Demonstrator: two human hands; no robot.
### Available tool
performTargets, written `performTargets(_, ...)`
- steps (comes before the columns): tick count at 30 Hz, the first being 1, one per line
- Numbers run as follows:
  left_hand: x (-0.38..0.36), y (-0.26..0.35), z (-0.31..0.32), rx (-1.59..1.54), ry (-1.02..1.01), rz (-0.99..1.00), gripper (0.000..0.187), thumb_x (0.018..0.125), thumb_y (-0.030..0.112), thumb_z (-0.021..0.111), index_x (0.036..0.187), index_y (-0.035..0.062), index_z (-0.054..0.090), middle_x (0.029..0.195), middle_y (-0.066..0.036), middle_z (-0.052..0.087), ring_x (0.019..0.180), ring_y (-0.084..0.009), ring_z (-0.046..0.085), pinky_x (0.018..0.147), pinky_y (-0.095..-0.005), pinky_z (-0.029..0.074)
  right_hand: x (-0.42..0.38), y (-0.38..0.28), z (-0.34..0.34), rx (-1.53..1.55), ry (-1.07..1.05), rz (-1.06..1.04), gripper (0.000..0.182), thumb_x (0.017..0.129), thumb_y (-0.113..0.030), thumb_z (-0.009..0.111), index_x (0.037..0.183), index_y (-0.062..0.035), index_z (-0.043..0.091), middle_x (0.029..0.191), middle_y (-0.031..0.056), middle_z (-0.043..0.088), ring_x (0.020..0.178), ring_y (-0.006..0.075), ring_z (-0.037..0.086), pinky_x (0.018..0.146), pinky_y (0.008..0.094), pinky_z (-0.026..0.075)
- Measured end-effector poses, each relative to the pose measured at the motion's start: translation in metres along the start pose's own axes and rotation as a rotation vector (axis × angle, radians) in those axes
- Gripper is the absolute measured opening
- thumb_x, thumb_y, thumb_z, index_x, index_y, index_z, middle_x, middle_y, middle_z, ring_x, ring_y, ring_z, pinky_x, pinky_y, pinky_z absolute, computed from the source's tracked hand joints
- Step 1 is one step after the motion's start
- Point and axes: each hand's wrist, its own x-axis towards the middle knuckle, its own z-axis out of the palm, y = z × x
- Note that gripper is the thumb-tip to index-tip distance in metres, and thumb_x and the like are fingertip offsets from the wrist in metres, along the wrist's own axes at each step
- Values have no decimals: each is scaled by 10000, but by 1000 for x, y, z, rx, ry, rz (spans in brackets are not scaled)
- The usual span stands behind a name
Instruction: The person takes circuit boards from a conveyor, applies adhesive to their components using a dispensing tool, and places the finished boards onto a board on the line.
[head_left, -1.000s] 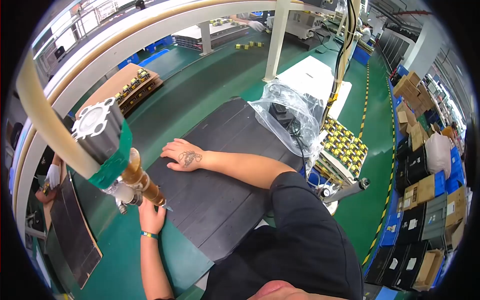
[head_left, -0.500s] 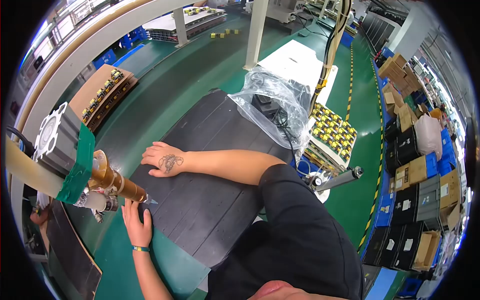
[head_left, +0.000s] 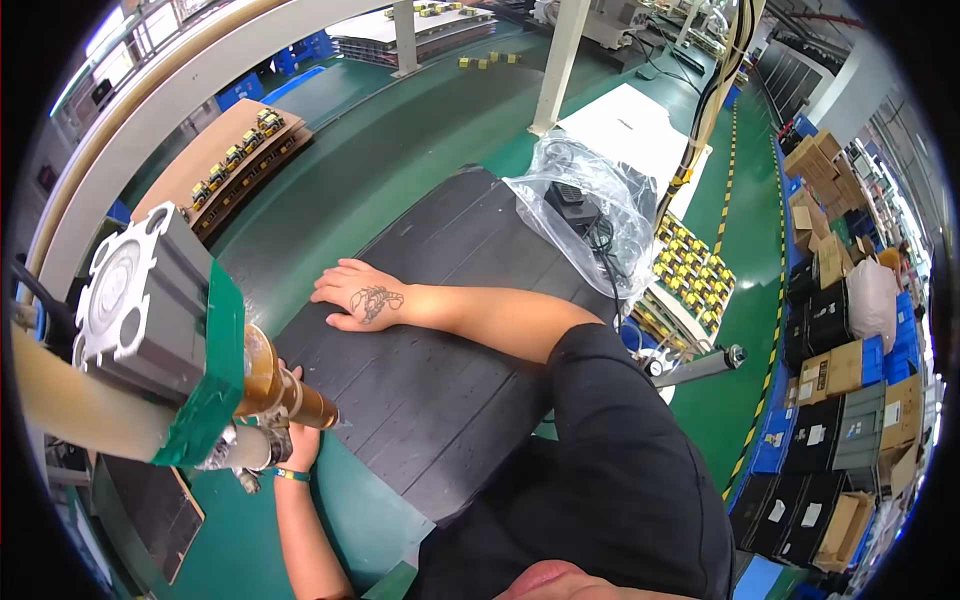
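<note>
Head view: two bare hands at a dark board on a green work surface.
The right hand (head_left: 360, 297) lies palm down on the black board (head_left: 430, 400), fingers slightly apart, holding nothing; the board sits right in front of the person. The left hand (head_left: 303, 447), above a wristband (head_left: 291, 475), is at the board's near left edge, partly hidden by an amber tube (head_left: 310, 402), so its grip cannot be told. A clear plastic bag (head_left: 560, 220) lies at the board's far right corner.
</note>
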Motion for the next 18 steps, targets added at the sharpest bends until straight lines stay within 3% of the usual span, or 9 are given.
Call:
performTargets(4,0,-7,5,101,61,-16,446,842,95,590,1281,39,528,1473,-169,367,1353,-366,337,1112,-453,255,2,1,3,-6,25,-10,408,839,-311,614,1184,-98,573,1238,112,560,1234,266,478,1110,470,272)
performTargets(7,-1,-6,6,-507,7,-249,436,848,104,591,1274,32,530,1477,-174,357,1356,-362,329,1112,-452,254,1,2,5,-9,74,-25,406,825,-324,610,1158,-93,592,1199,102,574,1202,261,497,1110,463,263)
performTargets(8,0,-4,6,-507,7,-253,436,848,104,591,1274,32,530,1477,-174,357,1356,-362,329,1112,-452,254,1,2,5,-5,70,-19,402,826,-323,609,1155,-93,593,1197,102,575,1201,261,498,1110,463,263)
performTargets(11,1,6,-2,70,32,-44,457,847,105,593,1290,31,510,1450,-171,396,1336,-371,356,1112,-459,254,2,0,4,5,56,-16,395,827,-321,607,1149,-92,594,1192,101,576,1197,262,500,1109,463,264)
performTargets(18,-1,5,-5,61,24,-48,464,838,109,596,1286,28,508,1363,-178,480,1296,-378,401,1128,-465,237,3,-2,0,4,37,-3,396,834,-322,604,1155,-92,589,1203,104,575,1201,262,498,1111,462,262)
